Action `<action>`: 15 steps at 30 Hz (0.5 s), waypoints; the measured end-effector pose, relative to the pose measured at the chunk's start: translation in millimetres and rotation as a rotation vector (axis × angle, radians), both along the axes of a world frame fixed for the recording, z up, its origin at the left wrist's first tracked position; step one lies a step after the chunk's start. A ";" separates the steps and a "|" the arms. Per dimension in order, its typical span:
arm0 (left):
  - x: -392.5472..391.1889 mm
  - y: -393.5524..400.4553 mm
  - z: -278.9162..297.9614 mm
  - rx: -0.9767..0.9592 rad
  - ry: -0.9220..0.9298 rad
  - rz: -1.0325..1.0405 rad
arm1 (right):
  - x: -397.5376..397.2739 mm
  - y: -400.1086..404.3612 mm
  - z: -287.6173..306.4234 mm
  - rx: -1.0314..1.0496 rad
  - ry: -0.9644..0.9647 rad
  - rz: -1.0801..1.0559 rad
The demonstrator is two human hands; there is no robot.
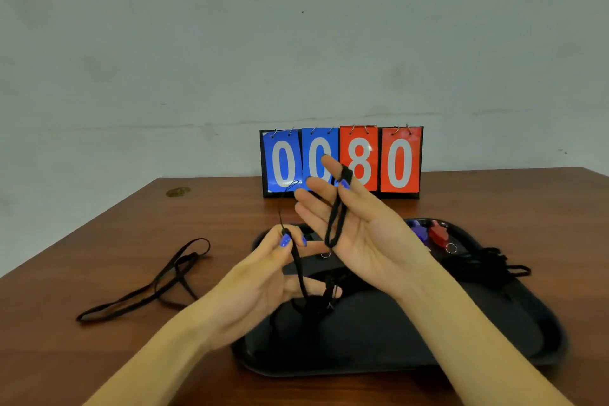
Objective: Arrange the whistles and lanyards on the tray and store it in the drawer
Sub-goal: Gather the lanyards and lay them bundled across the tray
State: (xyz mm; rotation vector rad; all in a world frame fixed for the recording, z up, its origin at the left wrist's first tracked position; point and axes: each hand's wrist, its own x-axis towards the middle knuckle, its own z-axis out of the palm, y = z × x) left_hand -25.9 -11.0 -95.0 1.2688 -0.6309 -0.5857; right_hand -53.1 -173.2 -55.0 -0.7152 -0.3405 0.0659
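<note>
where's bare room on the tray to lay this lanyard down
The near half of the tray, between its near rim and the coiled lanyards, is bare. The far right corner is crowded with the whistles and those coils.

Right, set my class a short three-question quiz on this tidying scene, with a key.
1. True or false: the loose lanyard lies on the table, left of the tray.
2. The red whistle is: A on the tray; B on the table; C on the floor.
3. What do the left hand and right hand hold?
Key: 1 true; 2 A; 3 a black lanyard.
</note>
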 end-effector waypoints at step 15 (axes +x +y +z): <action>2.8 -0.9 -6.6 0.145 -0.228 0.137 | 8.7 -8.9 -2.9 0.109 0.086 -0.088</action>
